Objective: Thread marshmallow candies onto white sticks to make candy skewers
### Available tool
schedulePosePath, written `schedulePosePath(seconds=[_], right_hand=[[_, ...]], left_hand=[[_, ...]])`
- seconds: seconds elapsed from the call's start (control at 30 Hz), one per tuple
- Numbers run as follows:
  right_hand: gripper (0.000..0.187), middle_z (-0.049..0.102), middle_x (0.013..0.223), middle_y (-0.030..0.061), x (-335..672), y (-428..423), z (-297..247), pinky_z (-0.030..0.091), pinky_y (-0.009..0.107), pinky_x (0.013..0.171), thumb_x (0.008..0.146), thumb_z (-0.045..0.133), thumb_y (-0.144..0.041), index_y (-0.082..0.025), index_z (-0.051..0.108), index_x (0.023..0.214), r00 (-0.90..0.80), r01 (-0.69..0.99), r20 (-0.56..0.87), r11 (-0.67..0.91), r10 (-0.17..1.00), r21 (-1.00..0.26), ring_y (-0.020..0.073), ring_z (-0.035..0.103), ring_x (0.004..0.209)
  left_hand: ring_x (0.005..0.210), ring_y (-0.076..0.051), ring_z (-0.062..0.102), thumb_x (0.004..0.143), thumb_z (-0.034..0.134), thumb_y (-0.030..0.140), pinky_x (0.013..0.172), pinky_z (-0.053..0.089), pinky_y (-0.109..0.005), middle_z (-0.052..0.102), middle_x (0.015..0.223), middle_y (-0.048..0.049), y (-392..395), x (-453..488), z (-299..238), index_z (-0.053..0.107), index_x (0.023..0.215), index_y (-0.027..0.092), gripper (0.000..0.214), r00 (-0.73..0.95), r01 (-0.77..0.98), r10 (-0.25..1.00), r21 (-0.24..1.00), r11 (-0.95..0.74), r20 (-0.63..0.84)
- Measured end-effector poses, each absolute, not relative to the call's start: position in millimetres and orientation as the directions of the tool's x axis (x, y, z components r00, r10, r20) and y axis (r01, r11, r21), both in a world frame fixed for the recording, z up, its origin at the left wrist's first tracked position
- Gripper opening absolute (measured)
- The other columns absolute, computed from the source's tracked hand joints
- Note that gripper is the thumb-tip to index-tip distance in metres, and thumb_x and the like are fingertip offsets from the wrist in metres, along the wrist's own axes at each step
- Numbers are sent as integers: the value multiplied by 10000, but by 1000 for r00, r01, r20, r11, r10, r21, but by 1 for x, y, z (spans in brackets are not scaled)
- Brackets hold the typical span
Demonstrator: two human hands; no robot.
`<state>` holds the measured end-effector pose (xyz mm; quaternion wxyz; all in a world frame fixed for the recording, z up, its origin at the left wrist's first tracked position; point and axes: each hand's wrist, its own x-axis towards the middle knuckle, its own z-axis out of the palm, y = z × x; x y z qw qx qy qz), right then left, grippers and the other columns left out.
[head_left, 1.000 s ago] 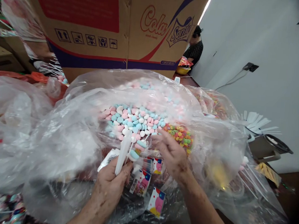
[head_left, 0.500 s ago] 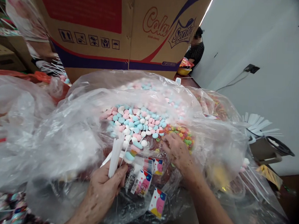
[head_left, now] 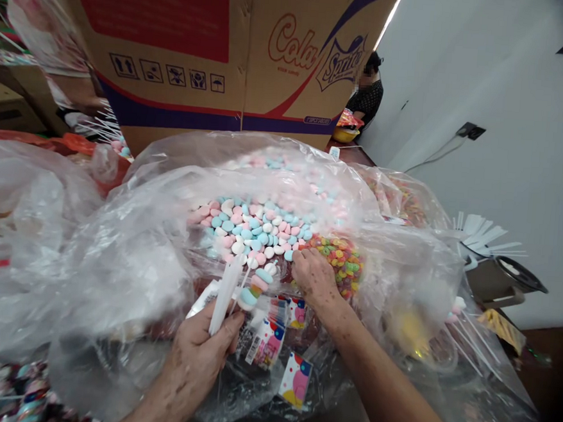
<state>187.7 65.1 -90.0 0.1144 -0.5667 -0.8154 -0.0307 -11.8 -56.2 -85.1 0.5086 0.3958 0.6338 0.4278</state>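
Note:
My left hand [head_left: 204, 350] is closed around a bundle of flat white sticks [head_left: 226, 291]. It also holds a thin stick threaded with a candy skewer [head_left: 255, 288] of pale blue, pink and multicoloured pieces. My right hand [head_left: 314, 277] has its fingers curled down at the border between the pastel candies [head_left: 251, 228] and the small fruit-coloured ring gummies [head_left: 343, 260]. What its fingertips pinch, if anything, is hidden. Below the hands, printed candy wrappers [head_left: 267, 344] lie on the clear plastic, with another dotted wrapper [head_left: 295, 380] nearer to me.
A tall cardboard box [head_left: 186, 50] stands behind the plastic bags [head_left: 130, 239]. White sticks [head_left: 485, 235] fan out above a dark container [head_left: 496, 280] at right. Finished-looking candy sticks [head_left: 475, 340] lie near it. One person [head_left: 369, 92] is at the back right, another [head_left: 47, 34] at left.
My right hand has shifted slightly left, and its fingers are more curled. The sticks and skewer in my left hand have tilted and moved a little right.

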Motion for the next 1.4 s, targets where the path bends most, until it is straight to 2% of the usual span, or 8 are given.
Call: schedulePosePath(seconds=[0.13, 0.23, 0.33, 0.47, 1.1, 1.23, 1.33, 1.4], right_hand=[[82, 671, 766, 41, 194, 58, -86, 446, 272, 645, 834, 541, -172, -194, 613, 804, -236, 847, 254, 327, 938, -419, 179, 592, 706], [100, 606, 619, -34, 197, 51, -80, 397, 231, 505, 763, 641, -291, -204, 603, 793, -93, 297, 135, 157, 987, -942, 117, 513, 517], [180, 614, 590, -39, 196, 44, -73, 384, 210, 478, 653, 740, -285, -192, 619, 748, -101, -122, -25, -38, 995, -992, 92, 502, 483], [195, 649, 620, -22, 193, 40, -68, 417, 209, 499, 617, 789, -274, -185, 655, 726, -157, -235, -82, -117, 984, -965, 103, 569, 529], [292, 666, 638, -21, 183, 21, -76, 469, 231, 550, 602, 878, -343, -179, 686, 749, -499, -100, -195, -280, 844, -955, 115, 593, 567], [296, 700, 751, 9, 188, 31, -70, 491, 263, 610, 735, 771, -421, -183, 697, 895, -455, -61, -90, -132, 886, -989, 141, 632, 638], [242, 695, 799, 36, 193, 51, -62, 468, 278, 655, 897, 572, -387, -175, 682, 937, -230, 403, 50, 142, 972, -904, 165, 632, 710], [231, 690, 849, 64, 192, 64, -61, 437, 286, 686, 941, 497, -302, -162, 672, 885, -136, 821, 119, 179, 984, -543, 185, 623, 776]], left_hand=[[413, -116, 400, 822, 604, 456, 384, 287, -216, 502, 487, 54, -58, -13, -86, 671, 752, 188, 285, -101, 165, 974, 962, 219, -205], [429, -123, 397, 850, 558, 427, 413, 289, -227, 493, 496, 55, -59, -12, -81, 688, 772, 195, 277, -53, 224, 982, 956, 187, -179], [470, -135, 408, 853, 545, 418, 459, 305, -236, 476, 499, 55, -58, -10, -77, 680, 744, 196, 282, -29, 242, 983, 953, 185, -183], [498, -144, 411, 857, 536, 396, 490, 316, -245, 480, 518, 54, -57, -7, -78, 677, 762, 202, 259, 10, 238, 984, 957, 169, -176], [529, -125, 337, 857, 581, 406, 505, 268, -246, 406, 535, 58, -63, -12, -83, 708, 788, 180, 269, 38, 156, 984, 974, 167, -175], [505, -116, 378, 833, 622, 422, 492, 298, -236, 439, 504, 54, -63, -12, -82, 648, 660, 171, 306, -14, 106, 983, 977, 184, -183], [440, -102, 384, 781, 676, 458, 425, 272, -218, 473, 468, 50, -61, -14, -78, 632, 637, 169, 326, -113, 31, 962, 967, 252, -247], [403, -90, 378, 734, 713, 483, 387, 253, -201, 491, 452, 51, -61, -15, -75, 666, 695, 156, 333, -184, -36, 942, 959, 280, -282]])
